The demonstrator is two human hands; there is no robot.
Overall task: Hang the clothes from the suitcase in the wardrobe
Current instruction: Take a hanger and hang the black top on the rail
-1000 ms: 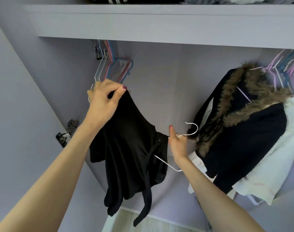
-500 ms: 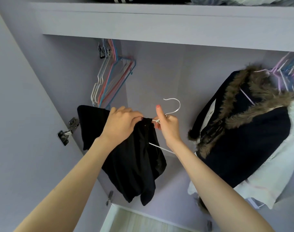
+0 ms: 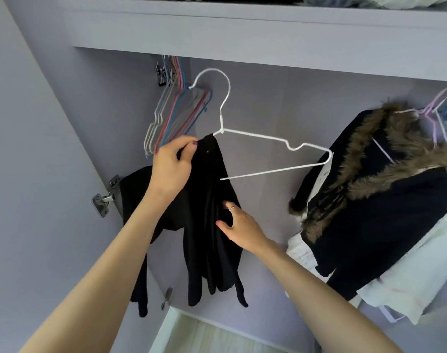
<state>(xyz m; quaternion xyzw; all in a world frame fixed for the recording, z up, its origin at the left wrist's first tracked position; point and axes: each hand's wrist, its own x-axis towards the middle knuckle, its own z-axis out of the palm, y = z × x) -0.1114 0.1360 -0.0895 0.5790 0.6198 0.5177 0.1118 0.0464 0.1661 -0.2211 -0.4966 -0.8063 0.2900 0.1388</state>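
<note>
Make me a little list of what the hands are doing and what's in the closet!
left hand: pinches the black garment at the top, on the white wire hanger
right hand: holds the garment's folds lower down
hanger hook: not on a rail yet
left side: bunch of empty coloured hangers
right side: hanging fur-trimmed dark coat

White hanger's [image 3: 268, 141] left arm behind black garment [image 3: 212, 225]; rail out of sight.
</note>
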